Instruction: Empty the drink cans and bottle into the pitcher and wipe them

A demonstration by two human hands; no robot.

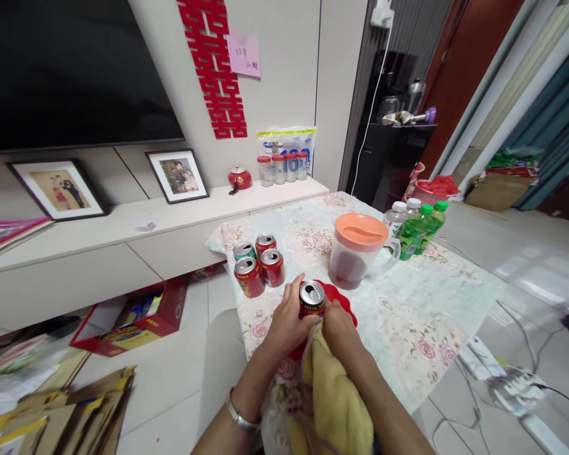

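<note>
An opened red drink can [312,296] stands upright between my hands, over a red scalloped plate [345,301]. My left hand [288,319] wraps round the can's left side. Against its right side, my right hand [340,323] is closed on a yellow cloth [337,398], which hangs down toward me. Several opened cans are grouped to the left, among them a red can [250,277] and one with a teal top [244,251]. Just beyond the plate is a clear pitcher [351,265] with an orange lid and dark liquid inside.
Bottles with green caps [413,234] and white caps stand at the table's right side. The flowered tablecloth [408,316] covers the table. Power strips [516,385] and cables lie on the floor at right. Flattened cardboard [76,411] and a red box [171,309] are at left.
</note>
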